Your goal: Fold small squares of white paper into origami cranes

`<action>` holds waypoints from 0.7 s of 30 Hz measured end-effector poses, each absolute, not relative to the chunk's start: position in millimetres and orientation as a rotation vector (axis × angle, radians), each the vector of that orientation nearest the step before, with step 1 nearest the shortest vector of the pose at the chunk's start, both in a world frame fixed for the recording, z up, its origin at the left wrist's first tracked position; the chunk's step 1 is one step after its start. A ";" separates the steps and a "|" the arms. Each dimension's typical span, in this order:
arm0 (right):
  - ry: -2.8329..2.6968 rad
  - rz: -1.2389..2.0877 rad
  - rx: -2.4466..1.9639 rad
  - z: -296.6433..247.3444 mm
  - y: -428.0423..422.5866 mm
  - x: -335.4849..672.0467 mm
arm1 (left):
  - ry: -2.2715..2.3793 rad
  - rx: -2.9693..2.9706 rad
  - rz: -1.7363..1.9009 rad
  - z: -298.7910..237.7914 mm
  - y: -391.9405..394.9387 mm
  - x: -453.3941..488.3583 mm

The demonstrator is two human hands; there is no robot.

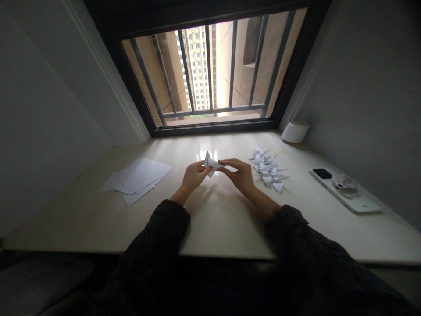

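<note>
A white origami crane [212, 163], partly covered by fingers, is held up above the pale counter between my two hands. My left hand [194, 175] pinches its left side, a pointed flap rising beside the fingertips. With thumb and fingers, my right hand [239, 174] grips the narrow end on the right. Just right of that hand, several finished paper cranes [268, 169] stand in a close cluster. Over to the left lies a loose stack of white paper sheets [141, 177].
A white phone [345, 193] with a grip stand on its back lies at the right. A white cylindrical object [295, 131] sits in the back right corner. Behind the counter [226, 237] is a barred window [210, 70], with walls on both sides.
</note>
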State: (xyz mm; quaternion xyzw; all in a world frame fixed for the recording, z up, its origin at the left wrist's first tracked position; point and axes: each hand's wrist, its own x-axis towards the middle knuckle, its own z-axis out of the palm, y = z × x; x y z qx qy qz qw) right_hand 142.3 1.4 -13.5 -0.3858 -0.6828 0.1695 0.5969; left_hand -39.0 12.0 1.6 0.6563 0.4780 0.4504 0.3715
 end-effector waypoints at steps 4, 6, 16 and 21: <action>-1.638 0.285 -0.911 -13.6 1.8 143.4 | 1.280 1.785 1.126 -0.3 12.5 -38.8; -1.649 0.238 -0.936 -13.1 1.7 144.0 | 1.286 1.808 1.122 -1.6 13.0 -38.8; -1.703 0.108 -0.938 -13.1 1.7 146.8 | 1.227 1.750 1.125 -3.9 12.8 -37.4; -1.723 0.056 -0.931 -14.7 3.0 147.6 | 1.210 1.767 1.168 -2.7 13.6 -36.7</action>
